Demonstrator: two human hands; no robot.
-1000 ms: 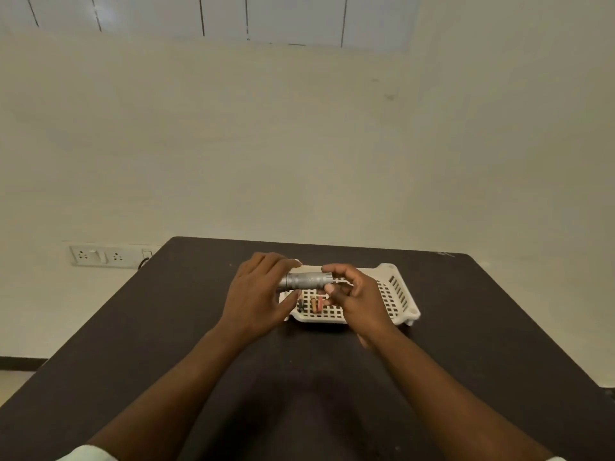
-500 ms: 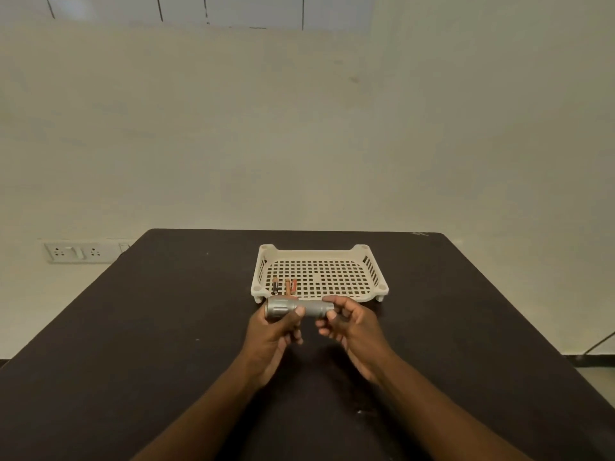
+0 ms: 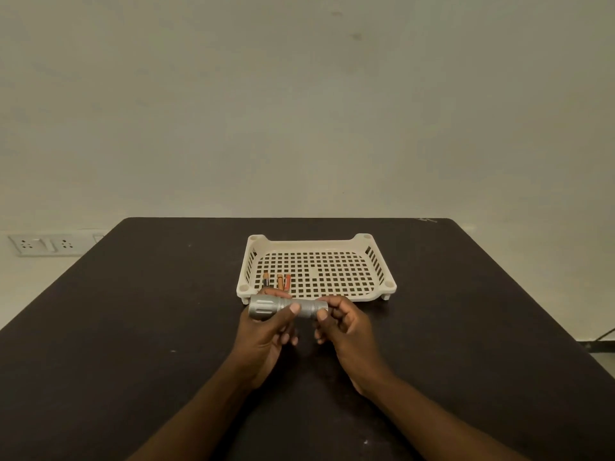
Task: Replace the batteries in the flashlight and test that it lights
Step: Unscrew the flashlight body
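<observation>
A silver flashlight (image 3: 266,307) lies sideways in the air just in front of the white basket (image 3: 362,239), its wide head to the left. My left hand (image 3: 266,341) grips its head and body, thumb on top. My right hand (image 3: 346,327) pinches the tail end with thumb and fingers. Three small batteries (image 3: 283,281) lie in the basket's front left corner, partly hidden behind my left fingers. No light shows from the flashlight.
The dark table (image 3: 133,327) carries the perforated basket near its middle. A wall with a socket strip (image 3: 43,244) stands to the left behind the table. A cable (image 3: 599,337) runs along the floor at the right edge.
Both hands have lifted the flashlight out of the basket and drawn it toward me, to just in front of the basket's near edge. The batteries are now uncovered.
</observation>
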